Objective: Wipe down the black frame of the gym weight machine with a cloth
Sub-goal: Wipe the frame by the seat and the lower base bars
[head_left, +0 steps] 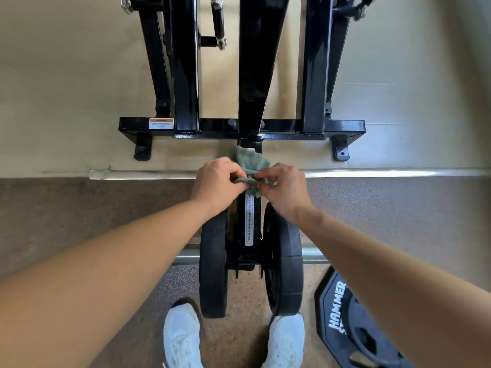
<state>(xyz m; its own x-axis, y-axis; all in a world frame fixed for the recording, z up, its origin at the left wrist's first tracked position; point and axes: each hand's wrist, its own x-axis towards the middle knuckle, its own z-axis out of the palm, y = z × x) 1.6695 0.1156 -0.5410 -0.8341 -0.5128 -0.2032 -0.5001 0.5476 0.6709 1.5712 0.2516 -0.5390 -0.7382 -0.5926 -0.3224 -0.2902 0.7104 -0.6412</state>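
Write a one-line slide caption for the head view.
Over the central bar of the black frame, the left hand and right hand pinch a green cloth, near two weight plates.

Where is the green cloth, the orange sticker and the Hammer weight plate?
green cloth (248,160): head view, its bunched upper part.
orange sticker (161,123): head view, its middle.
Hammer weight plate (337,306): head view, its white lettering.

Green cloth (249,162), glossy black frame (249,75), white shoes (183,338), speckled brown floor (79,208).

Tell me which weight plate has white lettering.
The plate at the lower right, off the machine, marked HAMMER; the left plate and right plate on the machine are plain black.
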